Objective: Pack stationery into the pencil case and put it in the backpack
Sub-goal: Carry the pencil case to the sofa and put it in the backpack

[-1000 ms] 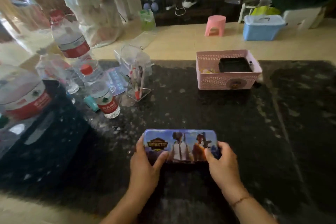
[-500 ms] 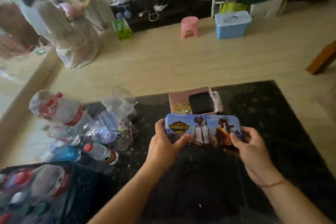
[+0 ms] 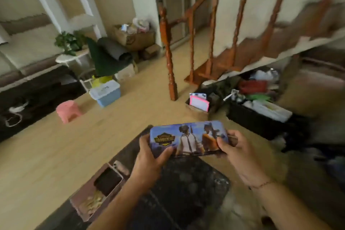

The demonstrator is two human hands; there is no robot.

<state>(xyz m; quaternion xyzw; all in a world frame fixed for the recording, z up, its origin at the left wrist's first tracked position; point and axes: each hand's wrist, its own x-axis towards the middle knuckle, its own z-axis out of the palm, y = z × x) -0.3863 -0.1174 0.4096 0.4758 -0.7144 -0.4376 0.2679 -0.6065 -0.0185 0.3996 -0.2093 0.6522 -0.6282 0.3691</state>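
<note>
Both hands, left hand (image 3: 149,162) and right hand (image 3: 237,153), grip the closed pencil case (image 3: 188,139) by its ends at lower centre, now lifted off the bench (image 3: 186,188) past its far edge; open floor (image 3: 56,145) lies left.

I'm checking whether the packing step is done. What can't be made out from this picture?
- Head view: the pencil case is shut, so its contents are hidden; the left hand and right hand cover its ends.
- No backpack can be picked out; the dark clutter under the stairs is blurred.
- The pink basket contents are blurred and small.
</note>
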